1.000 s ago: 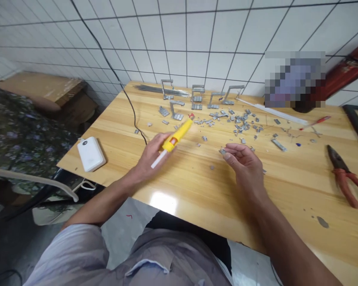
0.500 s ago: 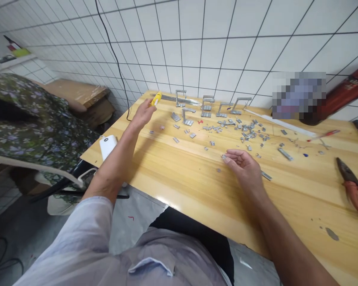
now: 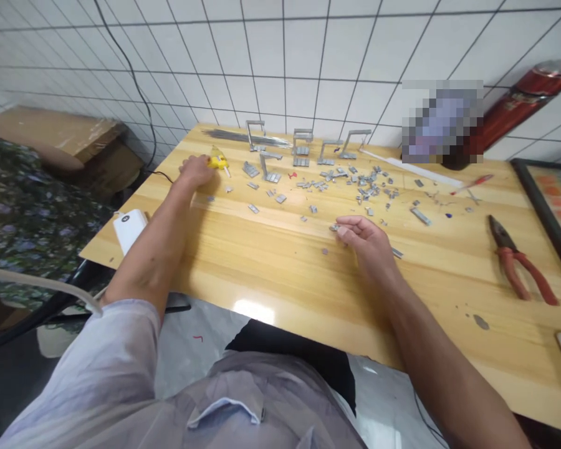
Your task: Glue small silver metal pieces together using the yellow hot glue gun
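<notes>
At the back left of the table, my left hand (image 3: 196,171) is closed around the rear of a small yellow glue gun (image 3: 219,159), its tip pointing right and toward me. Part of its handle is hidden by the fingers. Low over the middle of the table, my right hand (image 3: 364,240) pinches a small grey metal piece (image 3: 335,227) between thumb and fingertips. Just below that lies another little grey bit (image 3: 325,251). Behind the hands stand several grey frame-shaped metal assemblies (image 3: 271,168), with many loose metal pieces (image 3: 368,184) scattered to their right.
Thin metal rods (image 3: 243,137) lie along the back edge. Pliers with red handles (image 3: 518,262), a red pen (image 3: 472,184) and a red flask (image 3: 518,112) are on the right. A white power bank (image 3: 129,229) sits at the left edge. Beside the table is a person in floral clothing (image 3: 51,231).
My left hand has brought the glue gun down toward the tabletop, and its tip has turned toward me. The right hand keeps its pinch on the metal piece. The view has shifted right.
</notes>
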`<state>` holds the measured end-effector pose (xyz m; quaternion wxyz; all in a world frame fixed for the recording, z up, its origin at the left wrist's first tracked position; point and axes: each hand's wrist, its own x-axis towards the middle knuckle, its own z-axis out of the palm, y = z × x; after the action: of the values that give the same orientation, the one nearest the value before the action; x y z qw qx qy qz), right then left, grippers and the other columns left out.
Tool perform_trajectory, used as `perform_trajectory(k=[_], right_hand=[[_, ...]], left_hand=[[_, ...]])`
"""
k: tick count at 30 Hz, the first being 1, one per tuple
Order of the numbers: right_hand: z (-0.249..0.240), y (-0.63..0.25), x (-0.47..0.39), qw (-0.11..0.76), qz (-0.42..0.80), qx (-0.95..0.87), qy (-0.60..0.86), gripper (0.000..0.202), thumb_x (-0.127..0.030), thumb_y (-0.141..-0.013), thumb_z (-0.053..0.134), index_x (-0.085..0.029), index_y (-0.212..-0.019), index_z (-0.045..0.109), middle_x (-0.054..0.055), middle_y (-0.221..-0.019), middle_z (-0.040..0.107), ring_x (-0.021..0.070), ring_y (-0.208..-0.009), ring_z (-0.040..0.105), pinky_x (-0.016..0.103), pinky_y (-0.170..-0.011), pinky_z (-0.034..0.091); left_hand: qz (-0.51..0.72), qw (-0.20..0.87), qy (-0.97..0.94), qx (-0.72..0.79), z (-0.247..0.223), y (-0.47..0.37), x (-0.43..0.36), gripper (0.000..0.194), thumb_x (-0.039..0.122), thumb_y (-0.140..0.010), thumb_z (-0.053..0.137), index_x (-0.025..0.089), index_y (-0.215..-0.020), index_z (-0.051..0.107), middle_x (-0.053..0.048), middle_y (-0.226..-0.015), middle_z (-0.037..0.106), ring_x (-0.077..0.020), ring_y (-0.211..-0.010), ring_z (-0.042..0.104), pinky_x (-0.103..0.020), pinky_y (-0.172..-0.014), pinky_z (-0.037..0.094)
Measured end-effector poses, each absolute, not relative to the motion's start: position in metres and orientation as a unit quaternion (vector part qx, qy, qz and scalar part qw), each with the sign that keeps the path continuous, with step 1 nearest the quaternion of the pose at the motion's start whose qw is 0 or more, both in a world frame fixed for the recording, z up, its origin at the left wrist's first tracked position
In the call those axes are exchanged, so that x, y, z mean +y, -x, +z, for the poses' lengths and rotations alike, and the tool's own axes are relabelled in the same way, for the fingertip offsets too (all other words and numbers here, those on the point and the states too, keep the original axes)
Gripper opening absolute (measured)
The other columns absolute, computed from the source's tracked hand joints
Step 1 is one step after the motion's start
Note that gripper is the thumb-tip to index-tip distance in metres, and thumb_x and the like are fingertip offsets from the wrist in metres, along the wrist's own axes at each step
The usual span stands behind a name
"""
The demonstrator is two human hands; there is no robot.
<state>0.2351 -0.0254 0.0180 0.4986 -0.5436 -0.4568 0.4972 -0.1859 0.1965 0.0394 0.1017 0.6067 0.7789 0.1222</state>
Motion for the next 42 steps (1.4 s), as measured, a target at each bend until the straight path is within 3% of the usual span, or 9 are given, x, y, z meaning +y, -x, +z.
perform_trajectory(k=[4,8,13,18,25,33,37,42], right_hand=[[0.021,-0.238,-0.024,0.461,0.489,-0.484,0.561,0.04,-0.049,-0.07,0.086,-0.023,-0.098,0.075,0.002,-0.087,0.075,0.0196,-0.083,0.068,0.037,-0.082,0.055],[0.023,-0.241,-0.024,0.391,0.493,-0.527,0.572,0.036,-0.047,-0.07,0.085,-0.021,-0.092,0.075,0.002,-0.085,0.074,0.0184,-0.08,0.066,0.036,-0.08,0.052],[0.028,-0.241,-0.026,0.379,0.527,-0.516,0.559,0.038,-0.047,-0.072,0.086,-0.021,-0.097,0.076,0.003,-0.083,0.075,0.0155,-0.071,0.061,0.032,-0.07,0.048],[0.03,-0.237,-0.027,0.381,0.564,-0.5,0.535,0.037,-0.047,-0.07,0.087,-0.021,-0.094,0.076,0.003,-0.079,0.075,0.015,-0.068,0.061,0.029,-0.063,0.045],[0.031,-0.227,-0.031,0.381,0.565,-0.503,0.532,0.034,-0.047,-0.071,0.085,-0.021,-0.091,0.075,0.001,-0.072,0.07,0.0143,-0.065,0.059,0.028,-0.062,0.044],[0.023,-0.22,-0.034,0.39,0.527,-0.551,0.517,0.032,-0.047,-0.081,0.077,-0.021,-0.1,0.074,0.001,-0.08,0.076,0.016,-0.07,0.064,0.033,-0.072,0.05],[0.023,-0.225,-0.034,0.395,0.455,-0.572,0.557,0.027,-0.044,-0.084,0.074,-0.023,-0.101,0.074,0.002,-0.082,0.077,0.0186,-0.073,0.067,0.037,-0.076,0.052],[0.014,-0.233,-0.027,0.404,0.352,-0.592,0.602,0.022,-0.041,-0.084,0.075,-0.025,-0.097,0.076,0.001,-0.081,0.077,0.0198,-0.072,0.065,0.039,-0.076,0.052]], left_hand=[[0.153,0.068,-0.648,0.743,0.054,0.164,0.181,0.059,0.041,-0.091,0.069,0.01,-0.139,0.058,-0.014,-0.132,0.062,-0.0354,-0.134,0.042,-0.061,-0.119,0.029],[0.188,0.096,-0.734,0.645,0.065,0.11,0.139,0.036,0.04,-0.095,0.065,0.022,-0.126,0.069,-0.007,-0.122,0.071,-0.026,-0.114,0.06,-0.041,-0.107,0.047],[0.286,0.215,-0.856,0.373,0.06,0.033,0.054,0.027,0.037,-0.097,0.065,0.02,-0.116,0.071,-0.007,-0.109,0.072,-0.0204,-0.097,0.068,-0.036,-0.093,0.055],[0.307,0.255,-0.879,0.26,0.038,0.001,0.008,0.031,0.035,-0.096,0.073,0.023,-0.124,0.065,-0.007,-0.111,0.07,-0.02,-0.097,0.068,-0.036,-0.09,0.057],[0.347,0.297,-0.843,0.285,0.016,-0.008,-0.003,0.037,0.039,-0.092,0.08,0.023,-0.119,0.06,-0.005,-0.107,0.071,-0.0189,-0.094,0.069,-0.035,-0.086,0.057],[0.363,0.425,-0.758,0.337,0.015,-0.013,-0.007,0.021,0.035,-0.094,0.076,0.023,-0.102,0.062,0.0,-0.087,0.071,-0.0131,-0.076,0.065,-0.028,-0.072,0.053],[0.363,0.463,-0.729,0.349,0.016,-0.006,-0.001,0.027,0.035,-0.089,0.079,0.023,-0.105,0.061,0.0,-0.09,0.07,-0.0123,-0.078,0.064,-0.027,-0.072,0.052],[0.272,0.468,-0.762,0.356,0.014,0.004,0.004,0.014,0.024,-0.085,0.071,0.023,-0.096,0.063,0.001,-0.08,0.066,-0.0135,-0.071,0.06,-0.028,-0.065,0.047]])
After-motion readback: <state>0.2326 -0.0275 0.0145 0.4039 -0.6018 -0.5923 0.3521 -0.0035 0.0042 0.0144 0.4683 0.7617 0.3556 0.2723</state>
